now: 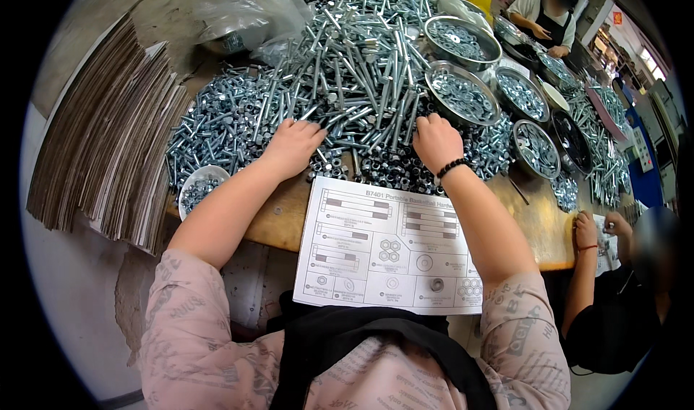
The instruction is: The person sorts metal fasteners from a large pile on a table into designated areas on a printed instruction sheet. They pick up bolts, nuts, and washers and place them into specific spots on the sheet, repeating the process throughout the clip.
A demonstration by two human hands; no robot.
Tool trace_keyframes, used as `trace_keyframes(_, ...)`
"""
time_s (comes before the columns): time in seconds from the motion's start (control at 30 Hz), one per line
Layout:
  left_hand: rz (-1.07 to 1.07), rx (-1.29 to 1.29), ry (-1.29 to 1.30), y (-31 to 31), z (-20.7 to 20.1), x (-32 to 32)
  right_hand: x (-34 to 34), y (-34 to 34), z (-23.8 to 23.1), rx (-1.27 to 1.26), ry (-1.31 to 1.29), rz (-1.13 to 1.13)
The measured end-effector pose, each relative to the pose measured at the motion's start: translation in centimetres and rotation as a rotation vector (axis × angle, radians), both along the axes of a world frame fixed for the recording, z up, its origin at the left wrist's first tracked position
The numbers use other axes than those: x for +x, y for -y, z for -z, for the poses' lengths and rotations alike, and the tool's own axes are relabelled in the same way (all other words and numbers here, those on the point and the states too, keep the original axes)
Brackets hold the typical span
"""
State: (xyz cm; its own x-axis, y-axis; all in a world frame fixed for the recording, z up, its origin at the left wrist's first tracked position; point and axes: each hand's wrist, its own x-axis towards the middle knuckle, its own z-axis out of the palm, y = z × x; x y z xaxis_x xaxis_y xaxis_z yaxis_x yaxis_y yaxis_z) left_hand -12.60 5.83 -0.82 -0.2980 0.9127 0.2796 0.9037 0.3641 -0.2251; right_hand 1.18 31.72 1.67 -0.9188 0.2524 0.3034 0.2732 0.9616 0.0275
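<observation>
A large heap of silver bolts covers the middle of the wooden table. At its near left edge my left hand has its fingers bent in among the bolts; what it pinches, if anything, is hidden. My right hand, a black bead bracelet on its wrist, is closed with fingertips down at the heap's near right side, and its grip is out of sight. Dark and silver nuts lie between and in front of both hands. Below them, a white sheet printed with drawings of bolts, nuts and washers hangs over the table edge.
Stacked cardboard sheets stand at the left. A white bowl of small hardware sits near the left edge. Metal bowls of washers line the right side. Two other people work at the right, one near, one far.
</observation>
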Motion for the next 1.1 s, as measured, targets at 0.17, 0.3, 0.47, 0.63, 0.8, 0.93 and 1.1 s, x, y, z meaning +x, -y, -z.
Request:
trace_keyframes(0.17, 0.026, -0.057, 0.006, -1.4, 0.4, -1.0, -3.0, 2.7, -1.7, -0.256, 0.204, 0.317)
trace_keyframes(0.3, 0.108, -0.046, -0.049, -2.0, 0.2, -1.9, -3.6, 3.2, 0.5, -0.337, 0.061, 0.418)
trace_keyframes(0.47, 0.067, 0.069, 0.027, -1.9, 0.3, -2.2, -4.3, 2.8, 1.4, -0.409, 0.012, 0.475)
trace_keyframes(0.63, -0.102, 0.715, 0.711, -2.4, -1.2, -2.0, -4.0, 2.5, 2.2, -0.414, -0.06, 0.412)
trace_keyframes(0.8, -0.295, 0.663, 0.608, -4.0, -3.8, -0.2, -2.3, 1.4, 0.9, -0.698, -0.188, 0.337)
trace_keyframes(0.93, -0.504, 0.292, 0.487, -5.8, -1.3, -0.1, -0.7, 0.8, 0.7, -1.033, -0.421, 0.106)
trace_keyframes(1.1, -0.453, 0.26, 0.399, -6.1, -1.0, 0.2, 2.8, 0.3, 0.6, -1.326, -0.371, -0.031)
